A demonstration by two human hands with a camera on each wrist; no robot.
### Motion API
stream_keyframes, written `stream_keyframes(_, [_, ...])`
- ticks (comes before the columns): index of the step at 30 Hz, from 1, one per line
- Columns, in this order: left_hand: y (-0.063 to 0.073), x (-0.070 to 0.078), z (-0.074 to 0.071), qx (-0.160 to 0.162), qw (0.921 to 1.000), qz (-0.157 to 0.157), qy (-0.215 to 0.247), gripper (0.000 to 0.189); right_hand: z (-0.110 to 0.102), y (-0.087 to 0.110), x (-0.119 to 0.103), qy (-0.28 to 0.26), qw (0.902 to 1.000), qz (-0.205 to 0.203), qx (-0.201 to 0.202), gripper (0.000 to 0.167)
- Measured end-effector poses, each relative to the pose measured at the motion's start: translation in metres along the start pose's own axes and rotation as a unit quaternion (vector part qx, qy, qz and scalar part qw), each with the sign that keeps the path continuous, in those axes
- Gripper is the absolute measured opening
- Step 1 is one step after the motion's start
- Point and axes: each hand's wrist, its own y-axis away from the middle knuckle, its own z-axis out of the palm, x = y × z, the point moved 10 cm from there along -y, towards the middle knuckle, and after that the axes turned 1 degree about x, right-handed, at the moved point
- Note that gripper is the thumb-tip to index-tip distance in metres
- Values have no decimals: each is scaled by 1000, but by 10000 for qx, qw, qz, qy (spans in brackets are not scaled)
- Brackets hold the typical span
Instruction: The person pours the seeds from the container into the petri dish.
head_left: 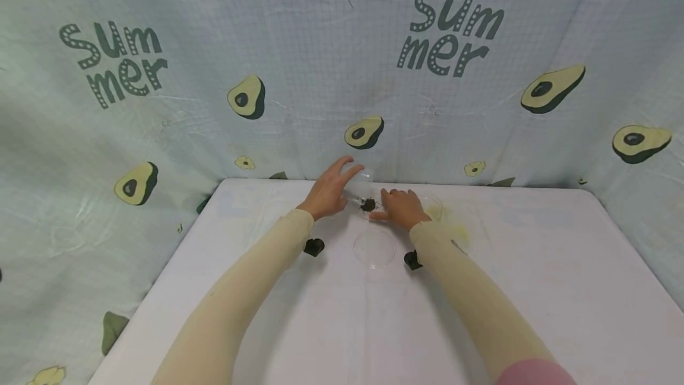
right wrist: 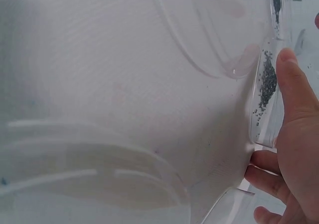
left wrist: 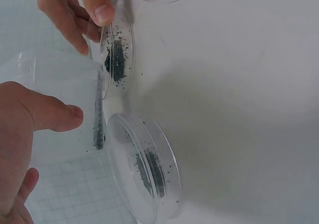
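My left hand [head_left: 326, 192] grips a clear plastic container [left wrist: 65, 104], tilted on its side, with dark granules along its lower edge. Below the container's mouth area stands a clear petri dish [head_left: 359, 216] holding a pile of dark granules [head_left: 369, 205]. My right hand [head_left: 403, 207] holds this dish by its rim, thumb on one side and fingers on the other, as the right wrist view shows. Another petri dish [left wrist: 172, 154] with dark granules sits close to my left hand in the left wrist view.
Nearer to me on the white table [head_left: 342, 325] lies a clear round dish [head_left: 374, 266]. Another clear dish [head_left: 441, 207] is right of my right hand, beside yellowish marks. A patterned curtain [head_left: 310, 52] hangs behind the table's far edge.
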Motion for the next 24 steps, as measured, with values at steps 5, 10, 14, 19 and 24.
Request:
stream_keyframes(5, [4,-10,2,-62,9997,-225,87,82,3,-1,3,-99,9999,51,-18,84])
stream_keyframes(10, [8,-16,0,-26,9987,-401,316,85,5,-2,4,-193,9998,55,0,89])
stream_keyframes(14, [12,-20,0,-80,9972,-569,488,85,6,-1,7,-219,9997,63,53,90])
stream_keyframes(19, [17,-27,-1,-55,9948,-755,677,84,6,3,11,-316,9994,70,149,90])
stream_keyframes(24, [20,-32,-3,21,9924,-844,895,86,0,8,11,-516,9982,-12,317,88])
